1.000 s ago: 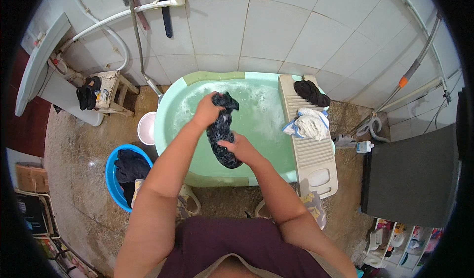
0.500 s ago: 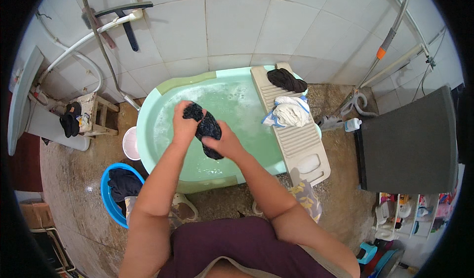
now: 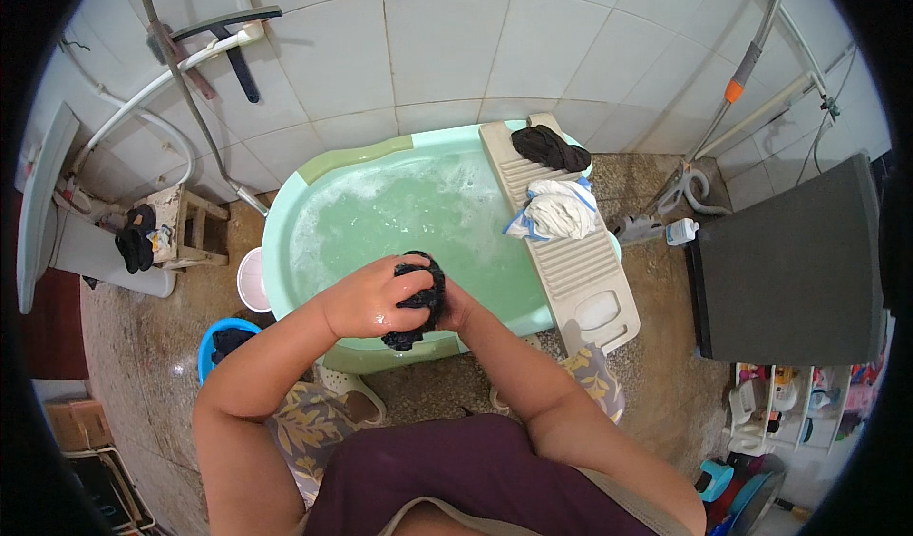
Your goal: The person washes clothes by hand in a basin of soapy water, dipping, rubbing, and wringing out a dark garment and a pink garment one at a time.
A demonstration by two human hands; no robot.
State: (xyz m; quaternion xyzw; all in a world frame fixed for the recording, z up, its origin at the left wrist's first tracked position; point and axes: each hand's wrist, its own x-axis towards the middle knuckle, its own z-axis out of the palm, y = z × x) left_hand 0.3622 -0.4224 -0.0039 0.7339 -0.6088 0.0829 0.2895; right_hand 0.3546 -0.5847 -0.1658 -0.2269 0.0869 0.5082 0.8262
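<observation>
I hold a bunched wet black cloth [image 3: 424,296] over the near part of a pale green tub [image 3: 279,279] of sudsy water. My left hand [image 3: 380,298] has its fingers curled over the cloth from the left, with its back toward the camera. My right hand [image 3: 455,310] grips it from the right, its fingers mostly hidden behind it. A beige ridged washboard [image 3: 594,279] lies across the tub's right end, bearing a dark crumpled cloth [image 3: 547,148] and a white, blue-edged cloth [image 3: 556,211].
Left are a wooden stool [image 3: 198,232] with black shoes [image 3: 133,249], a pink basin [image 3: 253,279] and a blue tub of dark laundry [image 3: 217,331]. Right stand a white bottle [image 3: 681,233], a large dark grey box [image 3: 789,265] and a shelf rack [image 3: 799,408]. Pipes and hoses line the tiled walls.
Both hands have drawn the black cloth toward me to the tub's near side and bunched it smaller. My left forearm has swung crosswise, partly covering the blue tub.
</observation>
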